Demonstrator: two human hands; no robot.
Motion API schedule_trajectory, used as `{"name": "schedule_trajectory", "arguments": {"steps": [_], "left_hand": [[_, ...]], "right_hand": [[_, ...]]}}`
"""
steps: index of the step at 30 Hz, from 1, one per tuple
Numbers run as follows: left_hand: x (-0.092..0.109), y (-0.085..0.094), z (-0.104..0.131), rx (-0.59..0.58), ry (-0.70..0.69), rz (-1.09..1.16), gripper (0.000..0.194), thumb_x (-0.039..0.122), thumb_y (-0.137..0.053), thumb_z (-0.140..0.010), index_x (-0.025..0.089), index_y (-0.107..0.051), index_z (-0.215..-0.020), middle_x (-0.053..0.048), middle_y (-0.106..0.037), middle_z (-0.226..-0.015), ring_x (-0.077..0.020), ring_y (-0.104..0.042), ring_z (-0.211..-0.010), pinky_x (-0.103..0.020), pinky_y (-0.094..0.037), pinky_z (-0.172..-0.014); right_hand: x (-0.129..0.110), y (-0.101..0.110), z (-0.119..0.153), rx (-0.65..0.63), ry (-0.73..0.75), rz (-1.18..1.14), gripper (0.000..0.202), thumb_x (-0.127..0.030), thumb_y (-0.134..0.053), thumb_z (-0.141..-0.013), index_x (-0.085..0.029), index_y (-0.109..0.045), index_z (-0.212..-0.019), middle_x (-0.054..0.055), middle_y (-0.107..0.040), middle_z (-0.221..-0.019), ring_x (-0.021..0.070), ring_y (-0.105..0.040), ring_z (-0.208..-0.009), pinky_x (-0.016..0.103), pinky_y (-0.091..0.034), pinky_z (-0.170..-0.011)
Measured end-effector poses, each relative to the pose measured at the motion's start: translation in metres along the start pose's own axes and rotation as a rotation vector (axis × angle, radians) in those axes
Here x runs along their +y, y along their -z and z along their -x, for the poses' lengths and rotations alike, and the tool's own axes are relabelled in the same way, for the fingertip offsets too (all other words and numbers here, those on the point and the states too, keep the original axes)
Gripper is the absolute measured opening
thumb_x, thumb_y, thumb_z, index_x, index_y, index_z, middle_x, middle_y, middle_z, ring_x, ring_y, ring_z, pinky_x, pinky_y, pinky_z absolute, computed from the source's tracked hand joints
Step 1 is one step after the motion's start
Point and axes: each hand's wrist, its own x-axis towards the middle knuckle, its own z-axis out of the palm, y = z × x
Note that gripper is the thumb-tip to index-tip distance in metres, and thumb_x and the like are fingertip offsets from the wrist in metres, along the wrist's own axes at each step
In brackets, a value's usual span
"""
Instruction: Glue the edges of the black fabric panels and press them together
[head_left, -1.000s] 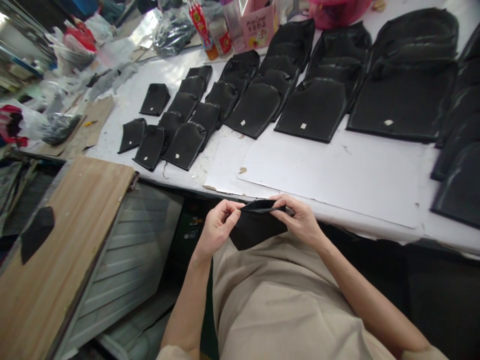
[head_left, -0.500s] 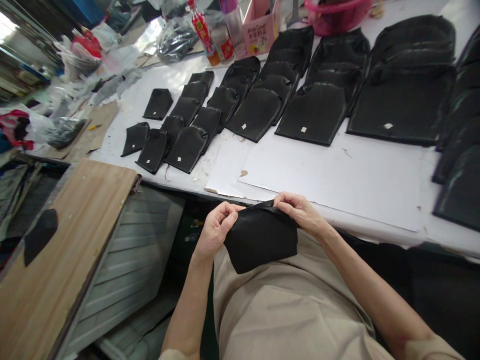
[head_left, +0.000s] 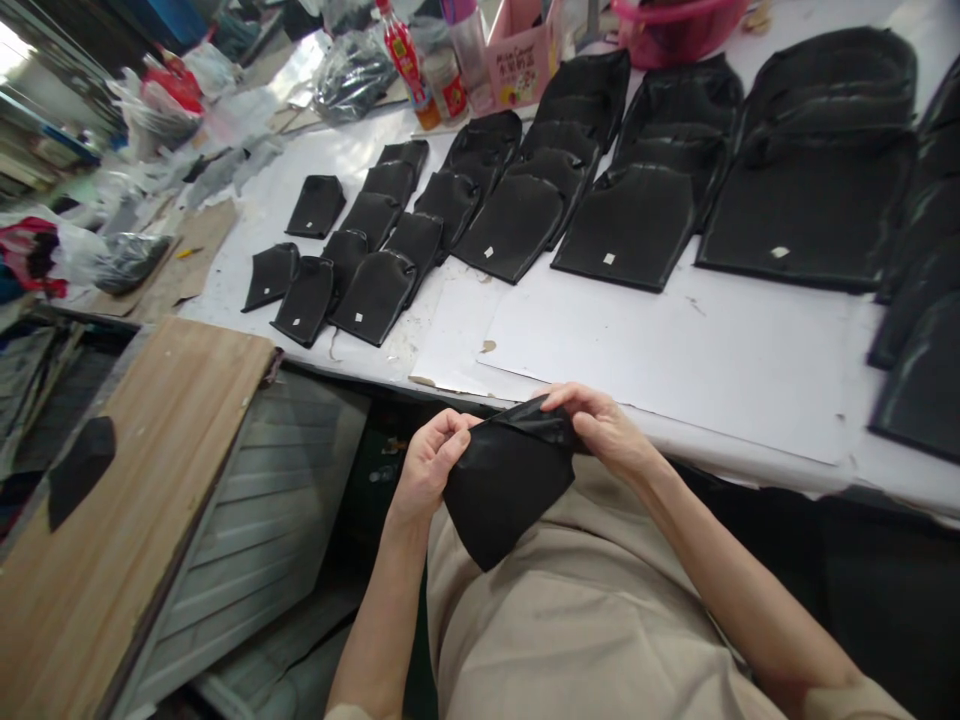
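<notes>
A black sheet piece (head_left: 506, 490) hangs between my two hands, over my lap and just off the table's front edge. My left hand (head_left: 435, 460) pinches its upper left corner between thumb and fingers. At the upper right, my right hand (head_left: 600, 425) grips the edge, where a glossy fold of the material shows. Several black pieces with small white labels, such as the large one (head_left: 802, 220) and a smaller one (head_left: 375, 300), lie in overlapping rows on the white tabletop (head_left: 660, 350).
A wooden board (head_left: 157, 450) with a black piece (head_left: 82, 470) on it stands at the left. Along the back are a red-labelled bottle (head_left: 405, 60), a pink box (head_left: 521, 65), a pink basin (head_left: 675, 30) and plastic bags (head_left: 157, 105).
The black piece has tilted, its lower right side swinging left and its lowest corner dropping. More of the fold shows near my right hand, which has shifted slightly.
</notes>
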Motion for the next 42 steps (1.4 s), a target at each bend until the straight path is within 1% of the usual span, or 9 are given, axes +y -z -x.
{"name": "schedule_trajectory", "arguments": {"steps": [2, 7, 11, 15, 20, 24, 33, 37, 42], "left_hand": [[0.000, 0.000, 0.000, 0.010, -0.002, 0.020, 0.028, 0.035, -0.073, -0.088, 0.016, -0.055, -0.078, -0.002, -0.064, -0.090, -0.0093, -0.052, -0.068, -0.020, -0.039, -0.061], [0.001, -0.001, 0.001, 0.043, 0.012, 0.042, 0.031, 0.037, -0.076, -0.084, 0.016, -0.055, -0.076, -0.003, -0.064, -0.089, -0.0103, -0.053, -0.069, -0.021, -0.041, -0.062], [0.002, -0.004, 0.003, 0.059, 0.026, 0.042, 0.030, 0.037, -0.076, -0.084, 0.017, -0.055, -0.075, -0.002, -0.064, -0.087, -0.0100, -0.052, -0.068, -0.021, -0.041, -0.061], [0.001, -0.005, 0.004, 0.071, 0.015, 0.045, 0.028, 0.035, -0.075, -0.086, 0.017, -0.056, -0.076, -0.001, -0.064, -0.087, -0.0101, -0.053, -0.069, -0.021, -0.041, -0.062], [-0.002, -0.001, 0.005, 0.093, -0.019, -0.001, 0.027, 0.035, -0.074, -0.086, 0.017, -0.057, -0.077, -0.003, -0.067, -0.091, -0.0105, -0.054, -0.070, -0.021, -0.042, -0.062], [-0.005, 0.001, 0.006, 0.063, -0.029, -0.035, 0.026, 0.034, -0.073, -0.089, 0.016, -0.058, -0.078, -0.004, -0.068, -0.096, -0.0104, -0.055, -0.072, -0.021, -0.042, -0.064], [-0.004, -0.001, 0.007, 0.084, -0.063, -0.226, 0.026, 0.037, -0.070, -0.092, 0.016, -0.060, -0.081, -0.007, -0.073, -0.103, -0.0112, -0.055, -0.071, -0.022, -0.040, -0.062], [-0.005, -0.001, 0.007, 0.092, -0.079, -0.254, 0.026, 0.037, -0.069, -0.092, 0.016, -0.060, -0.081, -0.007, -0.073, -0.104, -0.0134, -0.059, -0.076, -0.023, -0.042, -0.067], [-0.006, -0.002, 0.006, 0.084, -0.079, -0.271, 0.026, 0.037, -0.068, -0.093, 0.017, -0.059, -0.081, -0.007, -0.072, -0.103, -0.0138, -0.059, -0.077, -0.024, -0.042, -0.067]], "right_hand": [[0.003, 0.006, 0.004, -0.081, 0.040, -0.063, 0.053, -0.063, -0.088, -0.066, -0.028, -0.076, -0.104, 0.008, -0.068, -0.131, 0.0268, -0.065, -0.113, 0.038, -0.050, -0.094], [0.011, 0.016, 0.010, -0.053, 0.090, -0.204, 0.055, -0.065, -0.086, -0.067, -0.040, -0.070, -0.114, 0.004, -0.069, -0.131, 0.0274, -0.066, -0.115, 0.048, -0.051, -0.099], [0.010, 0.010, 0.014, -0.073, 0.172, 0.163, 0.060, -0.046, -0.093, -0.067, -0.037, -0.067, -0.121, 0.006, -0.056, -0.145, 0.0281, -0.058, -0.129, 0.045, -0.049, -0.105], [0.009, -0.005, 0.018, 0.063, 0.343, 0.528, 0.048, -0.028, -0.084, -0.080, -0.034, -0.063, -0.124, 0.008, -0.050, -0.147, 0.0277, -0.048, -0.138, 0.046, -0.047, -0.109], [0.012, -0.011, 0.018, 0.150, 0.442, 0.563, 0.014, -0.025, -0.068, -0.093, -0.029, -0.068, -0.107, 0.009, -0.061, -0.130, 0.0254, -0.057, -0.126, 0.045, -0.049, -0.104], [0.011, -0.009, 0.018, 0.166, 0.362, 0.481, 0.006, -0.030, -0.065, -0.096, -0.026, -0.070, -0.096, 0.008, -0.064, -0.120, 0.0236, -0.061, -0.116, 0.039, -0.049, -0.098], [-0.001, -0.016, 0.022, 0.172, -0.090, 0.033, 0.031, -0.047, -0.071, -0.089, -0.022, -0.055, -0.079, 0.005, -0.067, -0.119, 0.0215, -0.058, -0.100, 0.031, -0.043, -0.083], [0.000, -0.015, 0.020, 0.187, -0.124, -0.017, 0.032, -0.045, -0.075, -0.084, -0.022, -0.055, -0.076, 0.004, -0.067, -0.115, 0.0205, -0.056, -0.096, 0.030, -0.040, -0.082], [0.007, -0.012, 0.019, 0.235, -0.066, 0.014, 0.028, -0.043, -0.074, -0.086, -0.022, -0.057, -0.079, 0.003, -0.066, -0.108, 0.0193, -0.055, -0.097, 0.030, -0.039, -0.085]]}}
